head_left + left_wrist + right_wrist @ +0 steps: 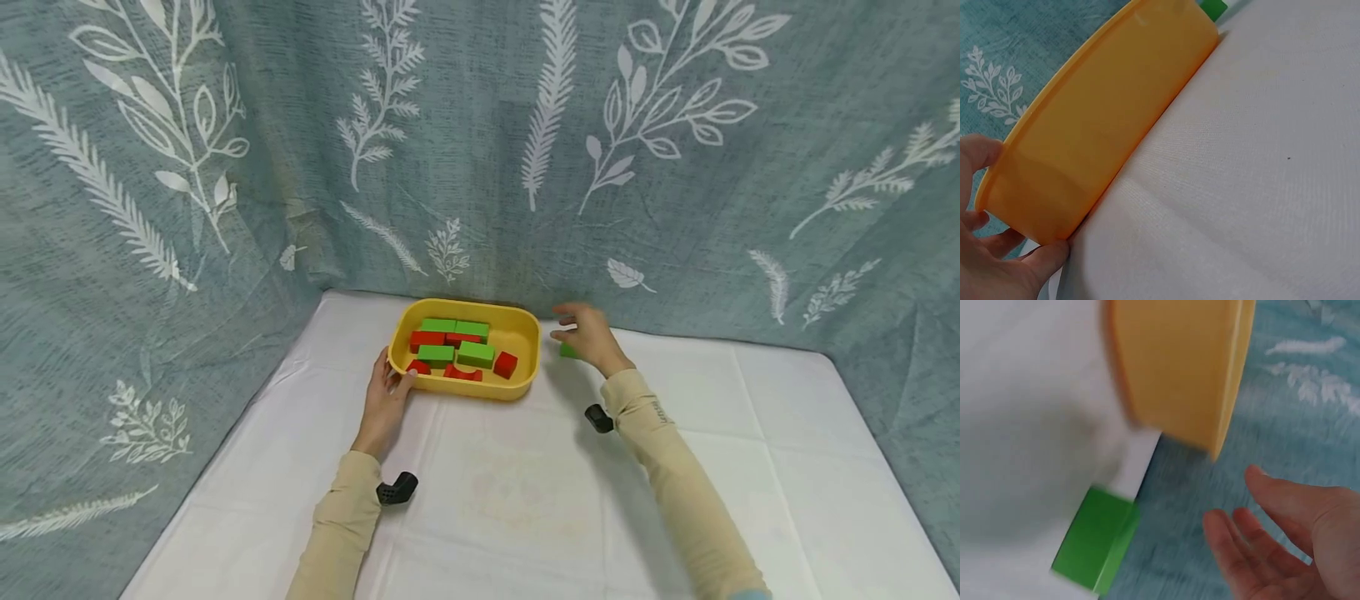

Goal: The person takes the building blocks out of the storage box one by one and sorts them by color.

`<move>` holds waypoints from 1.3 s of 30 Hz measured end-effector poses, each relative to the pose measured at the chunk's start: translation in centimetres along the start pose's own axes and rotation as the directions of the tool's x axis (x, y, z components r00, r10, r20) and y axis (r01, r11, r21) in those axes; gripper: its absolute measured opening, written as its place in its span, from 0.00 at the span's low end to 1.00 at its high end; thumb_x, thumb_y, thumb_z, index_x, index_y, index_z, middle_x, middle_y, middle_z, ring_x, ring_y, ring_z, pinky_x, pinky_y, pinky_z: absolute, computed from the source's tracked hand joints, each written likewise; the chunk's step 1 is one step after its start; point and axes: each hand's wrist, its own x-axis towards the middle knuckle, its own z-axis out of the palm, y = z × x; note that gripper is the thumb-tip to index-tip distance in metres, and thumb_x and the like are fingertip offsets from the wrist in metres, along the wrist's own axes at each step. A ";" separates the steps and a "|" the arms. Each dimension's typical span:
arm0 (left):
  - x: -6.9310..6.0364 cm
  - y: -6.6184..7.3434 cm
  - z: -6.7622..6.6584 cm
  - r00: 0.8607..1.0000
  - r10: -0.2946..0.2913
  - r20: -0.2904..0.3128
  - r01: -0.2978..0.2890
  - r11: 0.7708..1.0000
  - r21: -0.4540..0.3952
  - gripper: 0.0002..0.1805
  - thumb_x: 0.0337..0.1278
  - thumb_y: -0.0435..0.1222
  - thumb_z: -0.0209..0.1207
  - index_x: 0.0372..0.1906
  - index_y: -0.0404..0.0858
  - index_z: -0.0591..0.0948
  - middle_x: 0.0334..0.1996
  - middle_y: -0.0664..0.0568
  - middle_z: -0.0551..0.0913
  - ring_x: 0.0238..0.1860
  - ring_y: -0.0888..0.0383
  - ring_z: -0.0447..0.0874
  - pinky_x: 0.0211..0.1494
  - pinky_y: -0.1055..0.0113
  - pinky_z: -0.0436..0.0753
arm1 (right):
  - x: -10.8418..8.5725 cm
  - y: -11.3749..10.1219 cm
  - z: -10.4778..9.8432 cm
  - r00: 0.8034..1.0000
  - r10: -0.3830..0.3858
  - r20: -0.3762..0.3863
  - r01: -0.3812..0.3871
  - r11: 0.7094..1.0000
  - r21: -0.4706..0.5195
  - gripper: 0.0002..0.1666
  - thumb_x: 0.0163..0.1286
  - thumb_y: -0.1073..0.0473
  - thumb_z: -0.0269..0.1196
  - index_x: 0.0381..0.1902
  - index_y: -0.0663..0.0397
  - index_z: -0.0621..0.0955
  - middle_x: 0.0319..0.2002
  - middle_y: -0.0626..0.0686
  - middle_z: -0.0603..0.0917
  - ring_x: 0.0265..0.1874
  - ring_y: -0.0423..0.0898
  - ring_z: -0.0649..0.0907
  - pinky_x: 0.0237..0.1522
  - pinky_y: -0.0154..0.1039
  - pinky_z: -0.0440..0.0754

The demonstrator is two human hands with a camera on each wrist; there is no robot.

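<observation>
A yellow plastic tub (487,387) stands at the back of the white table, holding several green blocks (476,355) and red blocks (506,364). My left hand (384,407) grips the tub's left front corner; in the left wrist view its thumb lies low on the wall and its fingers are at the end and rim. To the right of the tub, my right hand (592,340) hovers with spread, slightly bent fingers and nothing in them. Beneath it a single green block (1092,540) lies on the cloth, partly hidden by the hand in the head view.
White cloth (510,483) covers the table. A blue-grey curtain (480,242) with white leaf prints hangs right behind the tub and along both sides. A black wrist device (397,488) sits by the left forearm, another black device (598,418) by the right.
</observation>
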 end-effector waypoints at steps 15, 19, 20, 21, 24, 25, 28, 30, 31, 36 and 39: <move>0.2 -0.3 0.8 1.000 -0.008 0.016 0.009 1.000 -0.028 0.40 0.72 0.41 0.53 0.79 0.46 0.44 0.78 0.47 0.50 0.74 0.46 0.54 0.75 0.52 0.61 | 1.6 -3.6 6.8 0.983 -0.123 0.138 0.137 0.986 -0.093 0.26 0.63 0.67 0.67 0.59 0.67 0.77 0.57 0.64 0.80 0.52 0.58 0.81 0.55 0.48 0.81; 0.3 -0.5 1.0 1.000 0.000 0.013 0.001 0.999 -0.035 0.40 0.72 0.41 0.53 0.79 0.46 0.45 0.77 0.47 0.51 0.74 0.46 0.55 0.74 0.52 0.62 | 1.7 -3.5 8.1 0.982 -0.122 0.145 0.148 0.972 -0.183 0.25 0.62 0.65 0.69 0.57 0.64 0.80 0.54 0.61 0.82 0.51 0.57 0.82 0.54 0.47 0.82; 0.3 -0.6 1.0 1.000 0.003 0.013 -0.002 0.999 -0.035 0.40 0.72 0.41 0.53 0.79 0.46 0.45 0.77 0.47 0.51 0.74 0.45 0.55 0.74 0.52 0.62 | 1.7 -3.4 8.4 0.983 -0.115 0.144 0.143 0.970 -0.199 0.25 0.61 0.65 0.70 0.57 0.64 0.80 0.54 0.60 0.83 0.51 0.56 0.82 0.54 0.47 0.82; 0.2 -0.6 1.0 1.000 0.004 0.012 -0.004 0.999 -0.037 0.40 0.72 0.41 0.53 0.79 0.45 0.45 0.77 0.46 0.51 0.74 0.45 0.55 0.74 0.52 0.62 | 1.8 -3.3 8.7 0.984 -0.109 0.143 0.139 0.967 -0.213 0.25 0.61 0.64 0.70 0.56 0.63 0.81 0.53 0.59 0.83 0.50 0.56 0.83 0.53 0.47 0.82; 0.1 -0.5 1.1 1.000 0.015 0.010 -0.014 0.999 -0.040 0.40 0.72 0.40 0.53 0.79 0.45 0.46 0.77 0.46 0.51 0.74 0.44 0.55 0.75 0.51 0.61 | 1.8 -3.0 9.3 0.986 -0.086 0.140 0.121 0.957 -0.264 0.25 0.59 0.63 0.72 0.55 0.61 0.82 0.49 0.57 0.85 0.44 0.52 0.84 0.49 0.45 0.84; 0.1 -0.5 1.1 1.000 0.016 0.009 -0.015 0.999 -0.043 0.40 0.71 0.40 0.54 0.79 0.45 0.46 0.77 0.46 0.52 0.74 0.45 0.56 0.75 0.52 0.61 | 1.8 -3.0 9.4 0.988 -0.079 0.137 0.114 0.954 -0.276 0.25 0.59 0.63 0.72 0.55 0.60 0.82 0.47 0.57 0.85 0.41 0.51 0.84 0.47 0.44 0.84; 0.0 -0.4 1.0 1.000 0.020 0.005 -0.020 0.999 -0.042 0.39 0.72 0.40 0.54 0.79 0.46 0.47 0.77 0.47 0.52 0.74 0.45 0.56 0.74 0.52 0.62 | 1.9 -3.1 9.8 0.990 -0.055 0.129 0.092 0.951 -0.295 0.26 0.59 0.63 0.72 0.56 0.59 0.82 0.43 0.56 0.86 0.36 0.48 0.82 0.42 0.43 0.83; 0.0 -0.4 0.9 1.000 0.025 0.001 -0.025 0.999 -0.038 0.39 0.72 0.40 0.54 0.79 0.46 0.47 0.77 0.47 0.53 0.73 0.45 0.56 0.74 0.52 0.62 | 2.1 -3.2 9.9 0.991 -0.053 0.122 0.087 0.951 -0.297 0.26 0.59 0.64 0.72 0.56 0.59 0.82 0.43 0.56 0.86 0.35 0.47 0.82 0.41 0.43 0.83; 0.0 -0.4 0.8 1.000 0.027 -0.001 -0.027 0.999 -0.037 0.40 0.72 0.40 0.54 0.79 0.46 0.47 0.77 0.47 0.53 0.73 0.45 0.56 0.74 0.52 0.62 | 2.1 -3.4 10.0 0.992 -0.053 0.118 0.086 0.952 -0.294 0.26 0.58 0.64 0.72 0.56 0.59 0.82 0.43 0.56 0.86 0.35 0.48 0.82 0.41 0.43 0.84; 0.0 -0.3 0.4 1.000 0.021 -0.012 -0.022 0.999 -0.028 0.40 0.72 0.40 0.54 0.79 0.46 0.46 0.77 0.47 0.52 0.74 0.45 0.56 0.74 0.52 0.62 | 2.4 -3.7 10.4 0.992 -0.072 0.105 0.100 0.950 -0.296 0.26 0.58 0.64 0.72 0.56 0.59 0.82 0.46 0.56 0.86 0.37 0.49 0.83 0.43 0.44 0.84; 0.1 -0.3 0.1 1.000 0.016 -0.012 -0.016 0.999 -0.034 0.40 0.72 0.41 0.53 0.79 0.47 0.46 0.77 0.47 0.52 0.74 0.45 0.55 0.74 0.52 0.62 | 2.5 -3.9 10.6 0.991 -0.093 0.093 0.116 0.949 -0.293 0.25 0.59 0.64 0.72 0.55 0.59 0.82 0.47 0.56 0.86 0.39 0.50 0.84 0.44 0.45 0.84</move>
